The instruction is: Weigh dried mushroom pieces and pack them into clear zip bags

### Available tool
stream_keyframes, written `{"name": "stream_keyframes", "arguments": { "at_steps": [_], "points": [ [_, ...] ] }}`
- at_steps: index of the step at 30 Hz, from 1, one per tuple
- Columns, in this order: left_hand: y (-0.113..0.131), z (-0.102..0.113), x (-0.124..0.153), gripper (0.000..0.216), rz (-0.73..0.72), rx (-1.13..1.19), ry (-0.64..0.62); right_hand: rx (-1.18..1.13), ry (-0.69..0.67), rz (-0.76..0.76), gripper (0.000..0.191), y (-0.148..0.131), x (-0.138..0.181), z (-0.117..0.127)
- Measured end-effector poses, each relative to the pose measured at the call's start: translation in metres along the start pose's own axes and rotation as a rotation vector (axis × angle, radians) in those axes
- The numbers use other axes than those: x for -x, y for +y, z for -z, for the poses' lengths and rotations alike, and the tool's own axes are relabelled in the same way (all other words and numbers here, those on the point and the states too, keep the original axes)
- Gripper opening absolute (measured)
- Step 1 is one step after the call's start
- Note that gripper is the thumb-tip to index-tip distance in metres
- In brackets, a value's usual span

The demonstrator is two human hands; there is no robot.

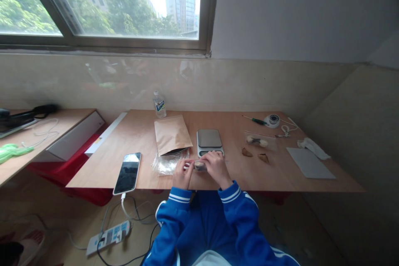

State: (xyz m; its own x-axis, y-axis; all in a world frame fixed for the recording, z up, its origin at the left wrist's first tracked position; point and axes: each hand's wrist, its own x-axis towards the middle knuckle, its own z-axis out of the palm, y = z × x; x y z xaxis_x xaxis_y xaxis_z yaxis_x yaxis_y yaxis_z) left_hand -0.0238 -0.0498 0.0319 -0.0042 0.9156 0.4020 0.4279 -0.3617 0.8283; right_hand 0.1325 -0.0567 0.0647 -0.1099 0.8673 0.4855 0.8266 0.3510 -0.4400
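Between my hands, at the table's front edge, is a small clear plastic bag (200, 166) with pale and dark contents that I cannot make out. My left hand (183, 172) pinches its left end, and my right hand (215, 167) pinches along its top edge. Just behind my right hand sits a digital kitchen scale (209, 138) with a bare metal plate. A brown kraft paper pouch (172, 134) lies back and left, over crumpled clear plastic bags (165, 165). To the right are a similar filled clear bag (257, 141) and two brown pieces (247, 152).
A phone (127, 173) on a cable lies at the left edge. A bottle (160, 104) stands at the back. On the right are a screwdriver (258, 121), a round white device (272, 121), a white sheet (309, 163) and a tissue (313, 148). A power strip (108, 237) is below.
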Motion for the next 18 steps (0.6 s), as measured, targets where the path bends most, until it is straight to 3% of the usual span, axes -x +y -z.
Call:
{"name": "stream_keyframes", "arguments": {
  "at_steps": [8, 18],
  "points": [
    [0.0045, -0.0029, 0.0012, 0.016, -0.104, -0.021, 0.022, 0.015, 0.056, -0.035, 0.021, -0.0015, 0.005, 0.0009],
    [-0.0008, 0.0005, 0.0011, 0.016, -0.145, -0.078, 0.029, 0.013, -0.1, -0.01, 0.011, -0.0087, 0.0036, 0.0068]
  ]
}}
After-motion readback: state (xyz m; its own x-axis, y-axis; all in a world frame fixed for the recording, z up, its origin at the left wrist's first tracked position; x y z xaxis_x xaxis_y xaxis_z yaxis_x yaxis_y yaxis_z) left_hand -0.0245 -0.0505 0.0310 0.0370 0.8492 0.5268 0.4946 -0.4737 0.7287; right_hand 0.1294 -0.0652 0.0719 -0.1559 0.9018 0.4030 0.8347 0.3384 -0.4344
